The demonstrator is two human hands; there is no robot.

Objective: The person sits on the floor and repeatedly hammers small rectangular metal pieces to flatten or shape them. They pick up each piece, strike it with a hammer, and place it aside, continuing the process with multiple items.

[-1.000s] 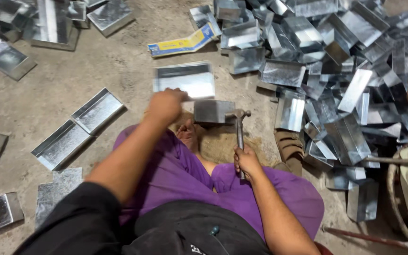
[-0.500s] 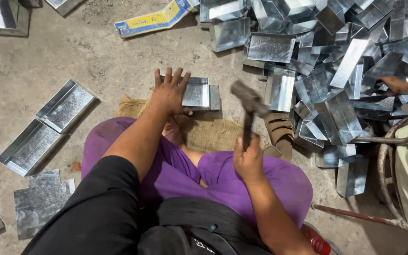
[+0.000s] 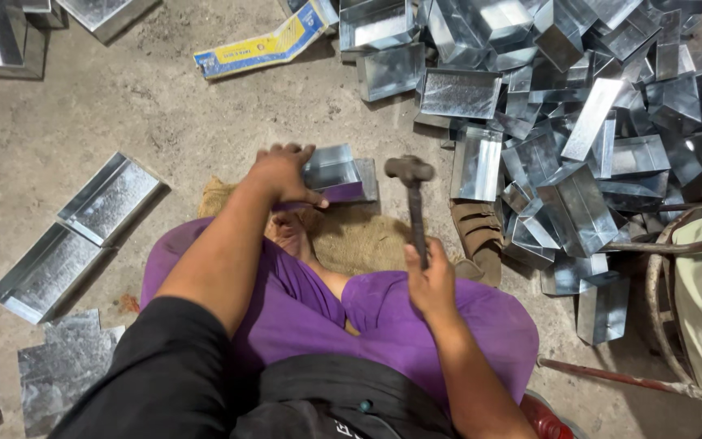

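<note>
**Hammer raised over a folded metal tray**

The left hand presses down on a small galvanised sheet-metal tray, fingers spread over its near left corner and thumb along its front edge. The tray lies on the concrete floor, touching the far edge of a burlap sack spread in front of the person's purple-clad knees.

The right hand is wrapped tightly round the lower handle of a hammer, all fingers closed on it. The hammer's dark head is just right of the tray and looks lifted clear of it.

Right of the tray, beyond the hammer, rises a heap of similar metal trays. Left of the tray, well apart, two long shallow metal pans lie end to end. Beyond the tray, further off, is a flat yellow and blue carton. A brown sandal sits right of the sack, by the heap.
</note>
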